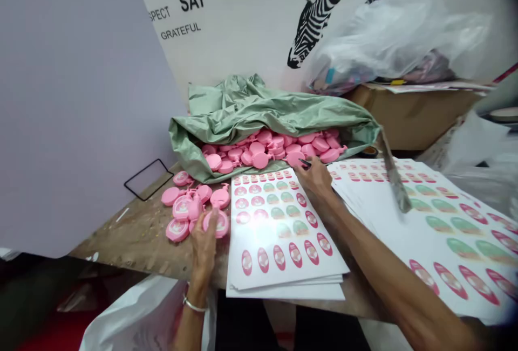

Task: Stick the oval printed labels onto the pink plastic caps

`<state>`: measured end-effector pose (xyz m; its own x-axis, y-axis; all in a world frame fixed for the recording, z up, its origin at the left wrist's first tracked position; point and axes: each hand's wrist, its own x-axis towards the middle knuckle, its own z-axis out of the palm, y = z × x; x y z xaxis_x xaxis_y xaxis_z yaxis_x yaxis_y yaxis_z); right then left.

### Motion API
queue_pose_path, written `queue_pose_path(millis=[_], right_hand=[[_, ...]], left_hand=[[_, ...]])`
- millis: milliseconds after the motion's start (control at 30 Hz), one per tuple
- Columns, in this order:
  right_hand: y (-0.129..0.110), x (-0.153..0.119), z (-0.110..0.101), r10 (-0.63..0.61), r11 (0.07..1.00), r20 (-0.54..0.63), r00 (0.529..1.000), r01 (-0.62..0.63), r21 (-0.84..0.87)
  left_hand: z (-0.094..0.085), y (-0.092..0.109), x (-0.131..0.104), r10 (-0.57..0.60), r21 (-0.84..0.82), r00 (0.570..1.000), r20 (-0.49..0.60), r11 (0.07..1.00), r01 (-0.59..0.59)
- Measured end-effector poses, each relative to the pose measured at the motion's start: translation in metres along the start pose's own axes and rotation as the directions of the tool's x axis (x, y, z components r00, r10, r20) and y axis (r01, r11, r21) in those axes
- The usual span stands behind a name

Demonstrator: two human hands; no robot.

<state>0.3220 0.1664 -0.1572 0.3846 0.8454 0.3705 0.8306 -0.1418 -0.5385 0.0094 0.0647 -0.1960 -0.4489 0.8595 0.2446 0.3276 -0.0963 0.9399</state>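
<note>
My left hand is closed on a round pink plastic case with a printed sticker on its face, at the front of a small pile of stickered pink cases. My right hand is closed on a thin black tool, whose exact kind I cannot make out. Its fingertips are beside a plain pink case at the mouth of a green sack. Many pink cases with small tabs spill from the sack. Between my hands lies a stack of sticker sheets, with some stickers gone from the top one.
More sticker sheets spread over the right side of the table. Behind them stands a cardboard box under a clear plastic bag. A pale panel rises on the left, near a black wire frame. A strap hangs from the sack.
</note>
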Motion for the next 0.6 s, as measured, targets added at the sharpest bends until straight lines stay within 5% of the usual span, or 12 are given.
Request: queue_pose_path(millis=[167, 300, 400, 467, 533, 600], right_hand=[[0.019, 0.037, 0.0, 0.043, 0.991, 0.044, 0.998, -0.037, -0.128], [0.021, 0.027, -0.015, -0.088, 0.978, 0.076, 0.993, 0.101, -0.185], [0.01, 0.009, -0.042, -0.271, 0.938, 0.14, 0.952, 0.294, -0.186], [-0.004, -0.011, -0.059, -0.448, 0.867, 0.229, 0.864, 0.482, -0.128], [-0.018, -0.034, -0.07, -0.671, 0.713, 0.318, 0.67, 0.701, 0.027], [-0.03, -0.056, -0.072, -0.814, 0.557, 0.335, 0.475, 0.803, 0.213]], left_hand=[[-0.017, -0.01, 0.045, 0.322, 0.347, 0.933, -0.157, 0.903, -0.253], [-0.012, 0.015, 0.03, 0.618, 0.519, 0.773, -0.144, 0.712, -0.473], [-0.001, 0.041, 0.009, 0.664, 0.401, 0.747, -0.039, 0.695, -0.597], [0.008, 0.057, -0.004, 0.621, 0.235, 0.773, 0.129, 0.738, -0.633], [0.016, 0.067, -0.015, 0.504, 0.04, 0.776, 0.378, 0.829, -0.558], [0.022, 0.069, -0.025, 0.323, -0.112, 0.696, 0.641, 0.937, -0.331]])
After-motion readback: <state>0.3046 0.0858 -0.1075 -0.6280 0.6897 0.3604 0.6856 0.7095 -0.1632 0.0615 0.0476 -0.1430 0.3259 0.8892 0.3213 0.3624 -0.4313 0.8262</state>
